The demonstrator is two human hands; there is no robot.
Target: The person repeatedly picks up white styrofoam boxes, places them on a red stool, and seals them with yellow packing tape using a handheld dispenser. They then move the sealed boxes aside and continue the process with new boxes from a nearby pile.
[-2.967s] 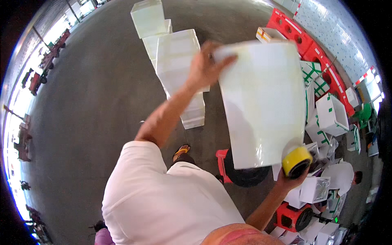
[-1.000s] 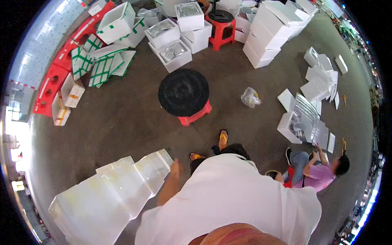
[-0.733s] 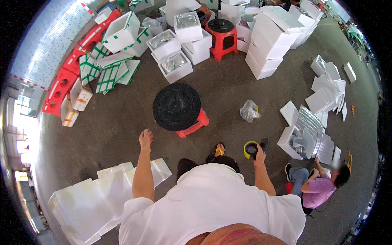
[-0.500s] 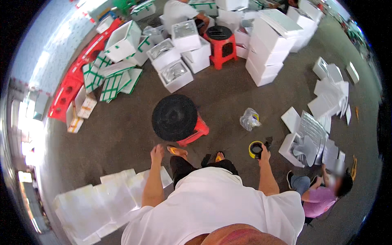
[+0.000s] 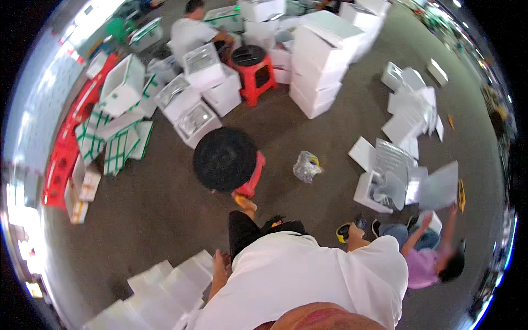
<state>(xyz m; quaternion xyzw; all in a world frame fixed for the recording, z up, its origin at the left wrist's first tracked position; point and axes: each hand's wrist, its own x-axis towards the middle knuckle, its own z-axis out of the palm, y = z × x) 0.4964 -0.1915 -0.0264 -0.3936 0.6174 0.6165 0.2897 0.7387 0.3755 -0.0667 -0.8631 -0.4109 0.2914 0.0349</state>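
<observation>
My right hand (image 5: 356, 236) is closed round a yellow-and-black roll of tape (image 5: 341, 233), held low beside my right hip. A dark piece sticks up by the fingers; its kind is unclear. My left hand (image 5: 221, 259) hangs beside my left thigh, fingers loosely apart and nothing visible in it. Just ahead of my feet stands a red plastic stool (image 5: 254, 175) under a large round black top (image 5: 224, 159). My sandalled left foot (image 5: 246, 203) is beside its base. To the right of the stool, a clear plastic bag (image 5: 307, 167) with something yellow inside lies on the floor.
White foam boxes (image 5: 159, 294) are lined up at my left. Open foam boxes (image 5: 195, 121), another red stool (image 5: 257, 80) and a tall box stack (image 5: 316, 71) stand ahead, near a seated person (image 5: 190, 33). At right, a person in purple (image 5: 426, 267) crouches by foam pieces (image 5: 374, 190).
My view has shifted, and my left foot has come forward to the stool. Both hands have drawn back toward my body. The person in purple now holds up a flat pale panel.
</observation>
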